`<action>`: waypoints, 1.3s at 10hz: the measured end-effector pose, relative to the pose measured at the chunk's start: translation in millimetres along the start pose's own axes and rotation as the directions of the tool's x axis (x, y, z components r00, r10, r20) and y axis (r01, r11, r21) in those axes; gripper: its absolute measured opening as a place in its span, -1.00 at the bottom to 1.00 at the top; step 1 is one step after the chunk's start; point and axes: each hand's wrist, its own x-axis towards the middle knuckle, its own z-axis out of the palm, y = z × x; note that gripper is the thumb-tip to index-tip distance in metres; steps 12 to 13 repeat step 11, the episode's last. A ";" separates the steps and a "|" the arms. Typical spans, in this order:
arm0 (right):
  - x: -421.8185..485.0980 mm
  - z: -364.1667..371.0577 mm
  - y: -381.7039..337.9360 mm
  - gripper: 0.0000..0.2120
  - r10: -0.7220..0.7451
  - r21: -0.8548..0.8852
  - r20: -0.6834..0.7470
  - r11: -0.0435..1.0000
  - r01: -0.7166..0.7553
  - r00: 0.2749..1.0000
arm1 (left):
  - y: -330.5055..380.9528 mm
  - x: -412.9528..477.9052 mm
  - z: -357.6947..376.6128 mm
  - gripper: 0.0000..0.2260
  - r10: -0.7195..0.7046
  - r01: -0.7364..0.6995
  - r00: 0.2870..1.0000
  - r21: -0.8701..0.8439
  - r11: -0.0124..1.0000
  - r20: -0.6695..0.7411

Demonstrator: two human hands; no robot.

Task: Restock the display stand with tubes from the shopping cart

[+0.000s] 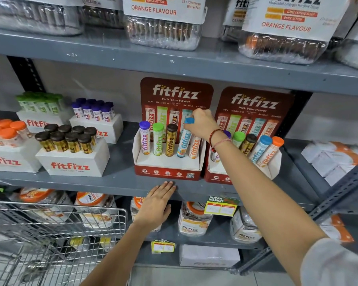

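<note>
My right hand (pixel 199 124) clamps the blue-capped tube (pixel 184 141) in the red display stand (pixel 167 172). My left hand (pixel 156 205) rests flat, fingers extended, on the shelf (pixel 116 182) edge.

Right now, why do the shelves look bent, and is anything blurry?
Head view: the wide-angle lens bows the grey shelf edge and the frame edges; the shopping cart at lower left is soft, while the blue-capped tube under the right hand stays fairly sharp.

Red display stand (pixel 167 174) with white letters; tube caps purple (pixel 144 125), green (pixel 158 127), brown (pixel 172 127), blue (pixel 189 120); grey shelf (pixel 120 178).
</note>
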 end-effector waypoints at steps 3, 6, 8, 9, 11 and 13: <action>5.0 7.5 -5.1 -0.65 -0.012 -0.059 0.047 0.998 0.015 0.999 | -3.9 -1.6 0.3 -0.49 0.015 -0.015 1.000 0.031 0.999 0.018; 8.3 22.4 -4.5 -0.65 -0.018 -0.162 0.099 0.986 0.034 0.995 | -2.9 -2.1 -1.0 -0.49 -0.002 0.000 0.998 0.037 0.999 0.056; 9.0 25.5 -3.3 -0.67 -0.021 -0.183 0.063 0.983 0.033 0.998 | -1.8 -1.6 -1.6 -0.48 0.002 -0.004 0.999 0.042 0.999 0.040; 4.3 23.1 -3.7 -0.70 -0.040 -0.160 0.063 0.986 0.049 0.997 | 1.8 0.4 -8.6 -0.49 -0.026 0.024 0.997 0.027 0.999 0.078; -20.8 8.2 1.2 -0.70 -0.080 -0.035 -0.104 0.996 0.077 0.991 | 11.8 15.3 -43.6 -0.60 -0.071 0.078 0.995 -0.098 0.992 0.076; -20.8 8.2 1.2 -0.70 -0.080 -0.035 -0.104 0.996 0.077 0.991 | 11.8 15.3 -43.6 -0.60 -0.071 0.078 0.995 -0.098 0.992 0.076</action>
